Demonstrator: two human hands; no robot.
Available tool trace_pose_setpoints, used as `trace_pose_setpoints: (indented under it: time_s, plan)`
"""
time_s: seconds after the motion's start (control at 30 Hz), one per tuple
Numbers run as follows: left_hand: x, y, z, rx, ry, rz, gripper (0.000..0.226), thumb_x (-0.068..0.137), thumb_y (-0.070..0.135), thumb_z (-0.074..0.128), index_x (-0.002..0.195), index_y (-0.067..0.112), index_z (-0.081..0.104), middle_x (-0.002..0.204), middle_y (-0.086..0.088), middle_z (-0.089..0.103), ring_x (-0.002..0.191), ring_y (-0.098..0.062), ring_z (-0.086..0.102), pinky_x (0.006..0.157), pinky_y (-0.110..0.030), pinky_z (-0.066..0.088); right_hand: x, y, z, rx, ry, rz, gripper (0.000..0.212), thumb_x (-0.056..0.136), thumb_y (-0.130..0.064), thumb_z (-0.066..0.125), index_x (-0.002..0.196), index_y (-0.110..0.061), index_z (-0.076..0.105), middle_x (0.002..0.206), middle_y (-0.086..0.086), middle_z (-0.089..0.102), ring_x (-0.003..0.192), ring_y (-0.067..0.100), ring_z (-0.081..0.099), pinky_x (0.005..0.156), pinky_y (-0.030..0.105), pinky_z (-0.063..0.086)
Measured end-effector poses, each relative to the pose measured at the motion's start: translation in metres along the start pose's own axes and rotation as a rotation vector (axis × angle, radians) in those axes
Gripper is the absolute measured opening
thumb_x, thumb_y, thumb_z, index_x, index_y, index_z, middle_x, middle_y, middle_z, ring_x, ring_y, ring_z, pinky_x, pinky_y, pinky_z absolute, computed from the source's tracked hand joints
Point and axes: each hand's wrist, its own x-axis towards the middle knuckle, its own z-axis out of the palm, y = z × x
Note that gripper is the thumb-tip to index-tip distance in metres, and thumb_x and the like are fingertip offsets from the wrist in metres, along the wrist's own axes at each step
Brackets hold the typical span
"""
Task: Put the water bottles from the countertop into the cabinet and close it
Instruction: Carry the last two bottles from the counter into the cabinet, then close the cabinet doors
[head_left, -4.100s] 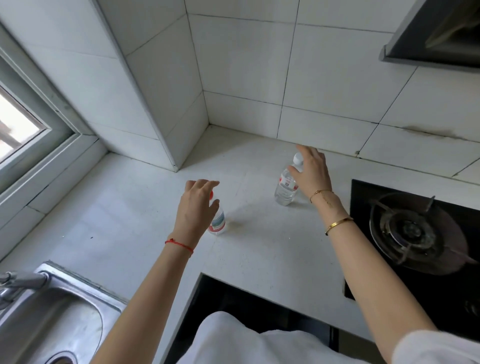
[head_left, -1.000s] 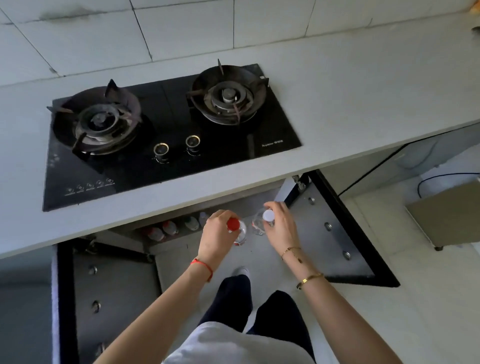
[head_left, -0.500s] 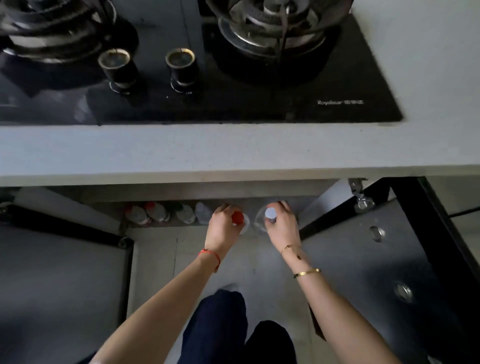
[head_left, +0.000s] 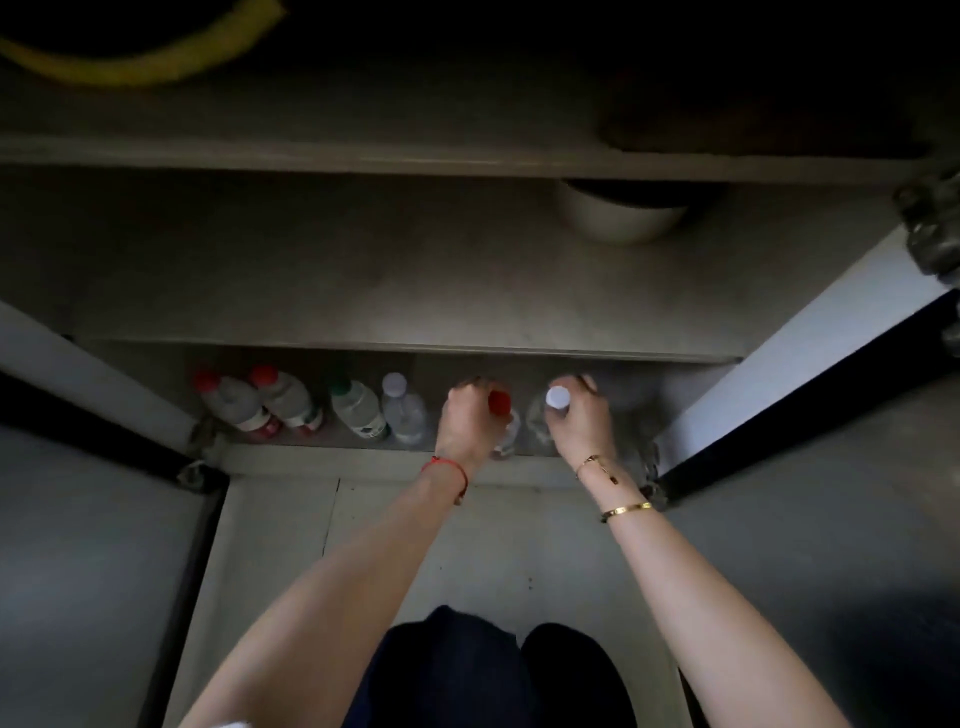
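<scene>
Head view, looking down into the open cabinet (head_left: 779, 338). I am reaching both arms to its bottom shelf (head_left: 311, 444). My left hand (head_left: 465, 421), with a red string at the wrist, is curling closed around the neck of the red-capped bottle (head_left: 500, 402); my right hand (head_left: 584, 423), with gold bracelets at the wrist, is wrapping closed around the neck of the white-capped bottle (head_left: 557, 397). The two bottles are standing upright, just beside each other, on the right half of the shelf; whether their bases are touching the shelf I cannot tell. To their left, four stored bottles (head_left: 358, 408) are sitting in a row along the same shelf: two red-capped, one green-capped, one white-capped. Above, a pale bowl (head_left: 618, 221) is resting on an upper shelf, partly hidden by the shelf over it. Both doors (head_left: 93, 545) are standing open at either side. My dark trousers (head_left: 467, 670) are showing at the bottom edge.
</scene>
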Motion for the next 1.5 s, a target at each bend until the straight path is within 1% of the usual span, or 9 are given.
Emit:
trace_pose_setpoints:
  time_s: [0.23, 0.5, 0.63, 0.83, 1.0, 1.1, 1.2, 1.33, 1.5]
  plan:
    - [0.016, -0.008, 0.019, -0.01, 0.018, 0.023, 0.026, 0.081, 0.004, 0.065, 0.104, 0.013, 0.073, 0.102, -0.013, 0.073, 0.094, -0.029, 0.068, 0.08, -0.03, 0.053, 0.009, 0.022, 0.012, -0.004, -0.019, 0.007, 0.021, 0.082, -0.003, 0.061, 0.101, -0.011, 0.064, 0.111, 0.012, 0.055, 0.092, 0.034, 0.061, 0.075, 0.035, 0.052]
    - [0.005, -0.007, 0.021, 0.013, 0.014, 0.099, 0.049, 0.082, 0.008, 0.068, 0.129, 0.017, 0.058, 0.125, -0.011, 0.065, 0.112, -0.03, 0.063, 0.091, -0.034, 0.052, -0.006, 0.026, -0.004, -0.093, -0.103, -0.025, 0.052, 0.088, -0.02, 0.064, 0.136, -0.016, 0.045, 0.131, 0.013, 0.052, 0.116, 0.033, 0.054, 0.093, 0.043, 0.05]
    - [-0.02, -0.013, 0.007, 0.011, 0.073, 0.138, 0.052, 0.082, 0.013, 0.069, 0.132, 0.016, 0.055, 0.128, -0.009, 0.062, 0.116, -0.027, 0.061, 0.093, -0.034, 0.054, -0.028, 0.01, -0.017, -0.167, -0.056, -0.179, 0.052, 0.089, -0.026, 0.061, 0.137, -0.015, 0.046, 0.134, 0.009, 0.052, 0.122, 0.03, 0.046, 0.095, 0.043, 0.047]
    - [-0.084, -0.037, -0.043, 0.004, 0.287, 0.138, 0.051, 0.086, 0.013, 0.067, 0.135, 0.017, 0.053, 0.134, -0.005, 0.059, 0.122, -0.02, 0.058, 0.097, -0.032, 0.052, -0.07, -0.056, -0.025, -0.075, -0.022, -0.441, 0.05, 0.09, -0.035, 0.059, 0.136, -0.02, 0.048, 0.136, 0.0, 0.053, 0.129, 0.021, 0.04, 0.107, 0.041, 0.039]
    - [-0.156, -0.065, -0.111, 0.024, 0.534, 0.068, 0.045, 0.085, 0.016, 0.068, 0.129, 0.017, 0.058, 0.124, -0.004, 0.064, 0.107, -0.023, 0.062, 0.091, -0.036, 0.054, -0.112, -0.127, -0.025, 0.037, -0.044, -0.684, 0.051, 0.091, -0.035, 0.059, 0.137, -0.018, 0.047, 0.138, -0.001, 0.051, 0.134, 0.018, 0.035, 0.114, 0.035, 0.03]
    - [-0.205, -0.079, -0.155, 0.066, 0.684, 0.047, 0.042, 0.084, 0.014, 0.068, 0.125, 0.016, 0.061, 0.117, -0.003, 0.066, 0.105, -0.022, 0.062, 0.089, -0.035, 0.053, -0.141, -0.176, -0.023, 0.106, -0.046, -0.842, 0.05, 0.091, -0.034, 0.06, 0.136, -0.017, 0.048, 0.136, -0.001, 0.053, 0.132, 0.016, 0.037, 0.113, 0.032, 0.031]
    - [-0.256, -0.087, -0.198, 0.123, 0.844, 0.006, 0.043, 0.087, 0.016, 0.067, 0.128, 0.017, 0.059, 0.124, 0.0, 0.064, 0.116, -0.018, 0.058, 0.097, -0.024, 0.047, -0.175, -0.226, -0.021, 0.197, -0.063, -0.978, 0.05, 0.091, -0.034, 0.06, 0.136, -0.019, 0.048, 0.135, -0.003, 0.053, 0.132, 0.014, 0.036, 0.111, 0.028, 0.033]
    - [-0.322, -0.091, -0.242, 0.198, 1.032, -0.042, 0.042, 0.088, 0.018, 0.066, 0.129, 0.015, 0.059, 0.125, 0.0, 0.064, 0.118, -0.017, 0.058, 0.101, -0.023, 0.042, -0.222, -0.289, -0.023, 0.321, -0.08, -1.155, 0.05, 0.09, -0.034, 0.061, 0.136, -0.018, 0.049, 0.132, -0.003, 0.054, 0.129, 0.013, 0.037, 0.108, 0.021, 0.029]
    - [-0.394, -0.092, -0.271, 0.245, 1.206, -0.141, 0.042, 0.087, 0.016, 0.066, 0.129, 0.014, 0.059, 0.126, -0.002, 0.064, 0.119, -0.018, 0.056, 0.104, -0.023, 0.039, -0.283, -0.355, -0.026, 0.452, -0.092, -1.364, 0.048, 0.089, -0.032, 0.062, 0.132, -0.014, 0.052, 0.127, 0.0, 0.058, 0.122, 0.019, 0.044, 0.109, 0.027, 0.033]
